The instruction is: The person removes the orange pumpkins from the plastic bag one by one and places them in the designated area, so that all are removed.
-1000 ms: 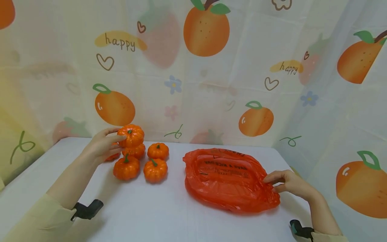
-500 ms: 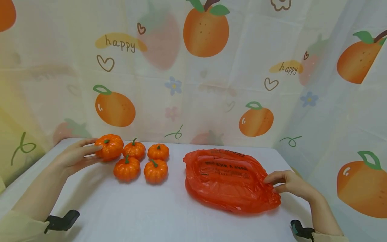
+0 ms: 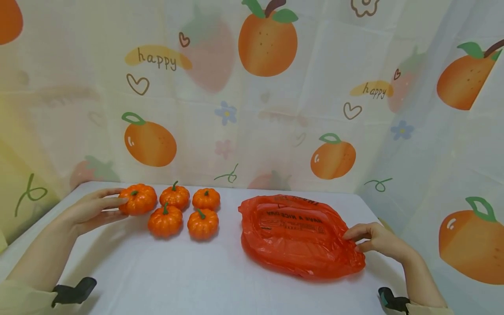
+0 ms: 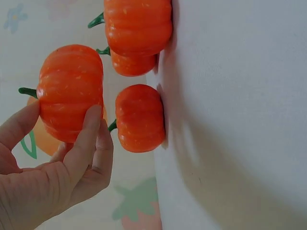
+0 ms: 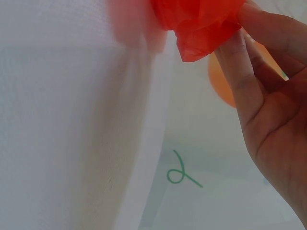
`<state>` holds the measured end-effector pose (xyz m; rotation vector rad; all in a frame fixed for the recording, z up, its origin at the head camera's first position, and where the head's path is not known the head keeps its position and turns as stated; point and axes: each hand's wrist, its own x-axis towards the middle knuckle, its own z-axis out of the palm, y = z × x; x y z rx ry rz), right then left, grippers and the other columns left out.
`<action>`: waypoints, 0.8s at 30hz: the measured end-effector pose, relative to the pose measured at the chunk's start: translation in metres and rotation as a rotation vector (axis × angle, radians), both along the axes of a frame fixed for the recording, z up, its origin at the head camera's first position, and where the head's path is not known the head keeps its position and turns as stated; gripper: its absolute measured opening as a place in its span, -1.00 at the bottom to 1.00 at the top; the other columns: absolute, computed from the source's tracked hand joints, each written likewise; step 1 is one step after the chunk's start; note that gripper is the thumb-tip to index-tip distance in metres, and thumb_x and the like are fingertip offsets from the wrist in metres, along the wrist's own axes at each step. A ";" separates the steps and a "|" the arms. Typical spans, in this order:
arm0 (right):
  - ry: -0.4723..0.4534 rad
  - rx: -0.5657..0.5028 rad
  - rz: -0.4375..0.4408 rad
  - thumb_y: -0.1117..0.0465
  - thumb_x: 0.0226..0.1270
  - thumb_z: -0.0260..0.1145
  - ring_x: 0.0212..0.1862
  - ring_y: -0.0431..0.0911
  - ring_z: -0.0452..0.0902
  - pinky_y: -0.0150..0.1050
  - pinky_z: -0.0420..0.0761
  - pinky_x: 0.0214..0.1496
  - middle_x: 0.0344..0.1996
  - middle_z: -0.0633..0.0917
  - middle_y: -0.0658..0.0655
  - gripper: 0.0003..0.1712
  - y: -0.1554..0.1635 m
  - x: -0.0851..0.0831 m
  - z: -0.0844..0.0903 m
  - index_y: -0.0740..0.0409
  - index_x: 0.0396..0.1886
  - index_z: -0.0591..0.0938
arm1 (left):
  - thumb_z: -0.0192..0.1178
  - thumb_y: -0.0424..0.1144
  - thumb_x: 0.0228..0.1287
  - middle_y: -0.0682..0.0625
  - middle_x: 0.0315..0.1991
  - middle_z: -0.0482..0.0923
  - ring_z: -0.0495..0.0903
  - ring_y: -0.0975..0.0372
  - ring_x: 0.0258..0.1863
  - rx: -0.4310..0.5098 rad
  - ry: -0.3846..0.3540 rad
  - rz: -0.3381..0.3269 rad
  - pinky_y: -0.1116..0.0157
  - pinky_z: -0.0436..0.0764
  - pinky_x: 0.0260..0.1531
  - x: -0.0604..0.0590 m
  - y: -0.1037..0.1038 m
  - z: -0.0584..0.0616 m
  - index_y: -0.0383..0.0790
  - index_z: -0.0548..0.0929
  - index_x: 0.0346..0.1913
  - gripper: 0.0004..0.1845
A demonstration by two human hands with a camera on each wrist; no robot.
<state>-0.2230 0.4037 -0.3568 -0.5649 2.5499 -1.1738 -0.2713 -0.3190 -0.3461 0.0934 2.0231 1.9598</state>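
Observation:
My left hand (image 3: 92, 210) grips a small orange pumpkin (image 3: 138, 199) with a green stem, at the left end of the pumpkin group. In the left wrist view, the thumb and fingers press this pumpkin (image 4: 72, 91) from below in the picture, and it is raised off the white table. Another pumpkin (image 4: 140, 118) sits close beside it there; the held one hides it in the head view. On the right, my right hand (image 3: 379, 240) pinches the edge of a red plastic bag (image 3: 295, 238) with printed lettering. The right wrist view shows the bag's crumpled corner (image 5: 199, 40) between thumb and fingers.
Beside the left hand, more pumpkins stand in two rows: a back one (image 3: 175, 197), a front one (image 3: 165, 221), and on the right a back one (image 3: 206, 199) and a front one (image 3: 202, 224). A fruit-printed curtain (image 3: 267, 144) hangs behind the white table (image 3: 189, 280).
My left hand has carried the pumpkin leftward and down, from above the back row to the group's left end. The right hand and the bag have stayed put.

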 end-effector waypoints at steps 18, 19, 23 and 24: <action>-0.004 0.004 0.008 0.41 0.21 0.26 -0.02 -0.51 0.52 -0.38 0.71 -0.09 0.04 0.69 0.37 -0.62 -0.001 0.000 0.000 0.37 0.06 0.66 | 0.05 -0.35 0.46 0.14 -0.17 0.54 0.63 0.28 -0.19 -0.037 -0.122 -0.115 0.29 0.74 -0.08 0.002 -0.029 -0.017 0.14 0.55 -0.17 -0.78; -0.005 0.003 0.010 0.41 0.22 0.26 -0.02 -0.51 0.53 -0.38 0.71 -0.10 0.04 0.69 0.37 -0.62 -0.001 0.000 0.000 0.37 0.06 0.66 | 0.06 -0.34 0.46 0.14 -0.16 0.53 0.62 0.28 -0.19 -0.044 -0.130 -0.116 0.29 0.73 -0.07 0.002 -0.030 -0.018 0.13 0.54 -0.17 -0.79; -0.005 0.003 0.008 0.41 0.22 0.26 -0.03 -0.50 0.53 -0.37 0.71 -0.11 0.04 0.68 0.37 -0.62 -0.001 0.000 0.000 0.36 0.06 0.66 | 0.06 -0.34 0.45 0.12 -0.16 0.51 0.60 0.29 -0.19 -0.067 -0.151 -0.139 0.29 0.73 -0.06 0.001 -0.035 -0.022 0.09 0.51 -0.14 -0.82; -0.005 0.005 0.008 0.41 0.22 0.26 -0.03 -0.50 0.53 -0.37 0.71 -0.11 0.05 0.68 0.38 -0.62 -0.001 0.000 0.000 0.36 0.06 0.66 | 0.06 -0.34 0.45 0.11 -0.15 0.51 0.60 0.29 -0.20 -0.072 -0.156 -0.144 0.28 0.73 -0.05 0.001 -0.035 -0.023 0.08 0.50 -0.13 -0.82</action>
